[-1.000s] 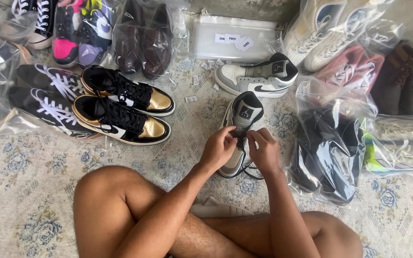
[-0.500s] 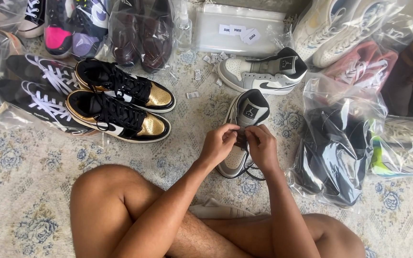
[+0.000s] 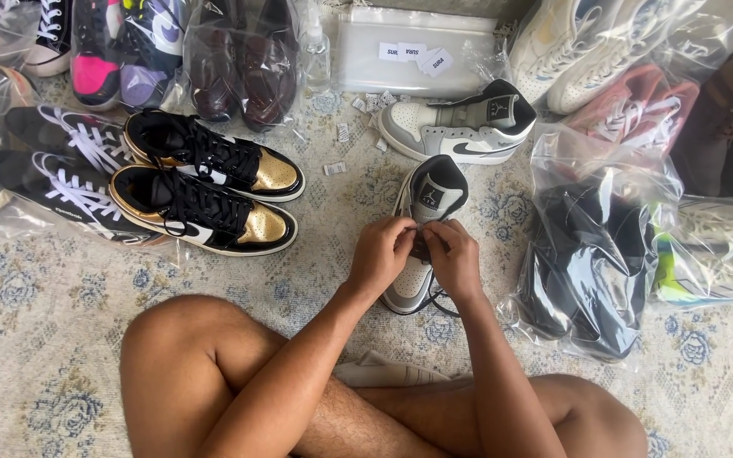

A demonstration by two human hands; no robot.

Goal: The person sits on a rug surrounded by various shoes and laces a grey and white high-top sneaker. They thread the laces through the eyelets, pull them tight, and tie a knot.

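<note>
Down on the floor, a person sits cross-legged on a pale carpet with a faded blue flower pattern, bare knees drawn in. Both hands meet over a grey and white high-top sneaker standing upright on the carpet straight ahead, toe toward the person. Left hand and right hand are touching each other, fingers pinched around the dark lace at the front of the shoe; a loose loop of lace trails onto the carpet by the toe.

Its mate, another grey and white sneaker, lies just beyond, turned sideways. To the left, a pair of black and gold sneakers sits side by side, unbagged, dark laces done up. Left of those, black shoes with white laces in a clear bag.

Along the far edge: a bag holding dark maroon shoes, a pink and purple pair, and a flat clear plastic sleeve with small white paper slips on it. More tiny slips scattered on the carpet near it.

Right side crowded with clear bags: black shoes just beside the right forearm, dusty pink shoes, white sneakers, brown boots. A folded pale cloth lies between the shins
</note>
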